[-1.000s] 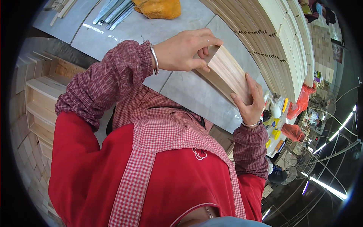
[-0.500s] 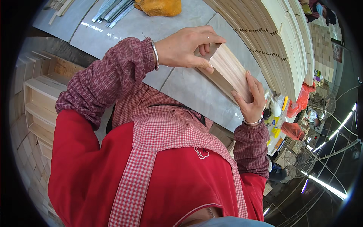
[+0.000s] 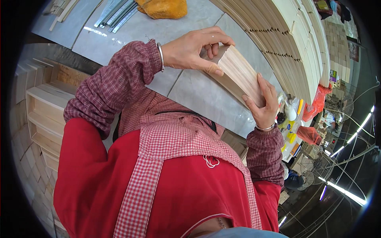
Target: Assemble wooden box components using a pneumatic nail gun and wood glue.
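A bundle of pale wooden boards point(image 3: 241, 70), stacked face to face with their long edges showing, is held over the grey tabletop point(image 3: 174, 89). My left hand point(image 3: 198, 49) grips its far-left end between thumb and fingers. At the opposite end, my right hand point(image 3: 262, 102) clasps the bundle, thumb on the near side and fingers on the far side. The bundle lies slantwise between the two hands. Its underside is hidden, so I cannot tell whether it touches the table.
Tall stacks of wooden boards point(image 3: 274, 39) stand along the far right. Grey metal strips point(image 3: 118, 16) and an orange-yellow cloth-like item point(image 3: 164, 8) lie at the back. Wooden boxes point(image 3: 47, 99) are piled at the left. A white bottle point(image 3: 291, 113) and red plastic bags point(image 3: 315, 104) sit at the right.
Both hands keep their hold on the board bundle, which has hardly moved. The left sleeve and elbow have shifted slightly, and the view has moved a little.
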